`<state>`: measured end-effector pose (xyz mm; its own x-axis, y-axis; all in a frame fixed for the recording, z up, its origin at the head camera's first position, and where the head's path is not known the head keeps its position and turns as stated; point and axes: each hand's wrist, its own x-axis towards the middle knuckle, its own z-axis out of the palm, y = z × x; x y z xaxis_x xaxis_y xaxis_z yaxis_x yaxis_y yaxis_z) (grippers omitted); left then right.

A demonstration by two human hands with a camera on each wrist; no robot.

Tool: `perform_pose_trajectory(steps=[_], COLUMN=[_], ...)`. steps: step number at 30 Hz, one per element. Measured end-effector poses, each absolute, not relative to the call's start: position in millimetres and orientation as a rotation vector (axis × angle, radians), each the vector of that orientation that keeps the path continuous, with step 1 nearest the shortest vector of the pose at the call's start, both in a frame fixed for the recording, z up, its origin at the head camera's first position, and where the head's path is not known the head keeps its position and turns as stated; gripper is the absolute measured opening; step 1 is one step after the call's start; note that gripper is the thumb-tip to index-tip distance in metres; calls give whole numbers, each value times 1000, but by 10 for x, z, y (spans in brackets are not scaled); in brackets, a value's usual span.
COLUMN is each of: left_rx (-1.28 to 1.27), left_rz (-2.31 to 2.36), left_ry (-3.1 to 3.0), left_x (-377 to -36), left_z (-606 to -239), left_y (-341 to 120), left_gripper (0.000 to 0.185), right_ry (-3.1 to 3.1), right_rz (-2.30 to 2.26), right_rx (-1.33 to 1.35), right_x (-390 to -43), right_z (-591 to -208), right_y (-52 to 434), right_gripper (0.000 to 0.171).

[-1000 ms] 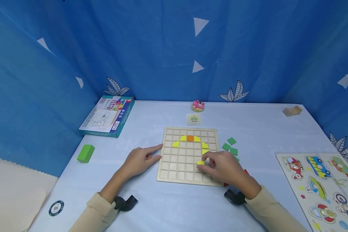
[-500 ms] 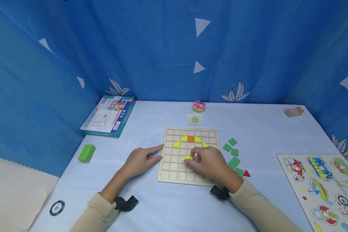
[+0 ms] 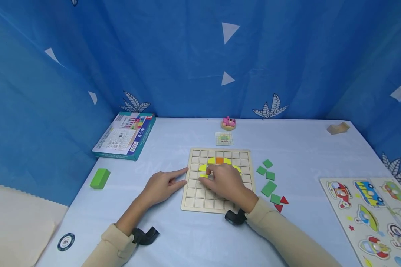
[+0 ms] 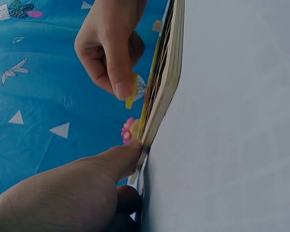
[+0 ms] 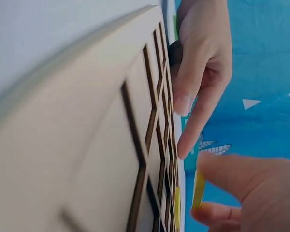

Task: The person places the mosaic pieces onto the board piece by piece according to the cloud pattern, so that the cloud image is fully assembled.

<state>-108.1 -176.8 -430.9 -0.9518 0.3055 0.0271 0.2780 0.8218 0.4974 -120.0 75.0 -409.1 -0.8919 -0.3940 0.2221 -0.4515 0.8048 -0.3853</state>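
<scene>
From the head view, the right hand (image 3: 225, 181) lies over the middle of the wooden grid board (image 3: 217, 180), and a small yellow tile (image 3: 203, 176) shows at its fingertips, in the left part of the board just below the arch of yellow pieces with the orange square (image 3: 219, 160) on top. This view does not show if the tile already sits in a cell. The left wrist view answers this: the right hand (image 4: 108, 46) pinches the yellow tile (image 4: 130, 92) between thumb and finger, and the tile is just above the board's surface, not touching it. The right wrist view shows the same pinch from the other side, the tile (image 5: 198, 188) edge-on and close to the board (image 5: 87, 145).

The left hand (image 3: 161, 185) rests on the table (image 3: 187, 237) at the board's left edge. Its index finger is stretched out and touches the edge, and it holds nothing; the left wrist view shows the fingertip against the board's side.

Only the head view shows the loose green tiles (image 3: 268, 178) and red triangles (image 3: 281, 204) to the right of the board, the small pattern card (image 3: 224, 138) behind it, and the green block (image 3: 99, 178) far left.
</scene>
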Motion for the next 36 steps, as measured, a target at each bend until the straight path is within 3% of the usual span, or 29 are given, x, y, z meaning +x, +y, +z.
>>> perform_pose_trajectory(steps=[21, 36], left_rx=[480, 486], left_rz=[786, 785], left_ry=[2946, 2937], left_x=[-1079, -1077], left_z=[-4279, -4291], left_y=[-1760, -1780], left_gripper=[51, 50], right_ry=[-2814, -2797], right_rz=[732, 871], right_rx=[586, 612], right_x=[-1240, -1242], right_z=[-4268, -4304], right_y=[629, 687], right_gripper=[34, 23])
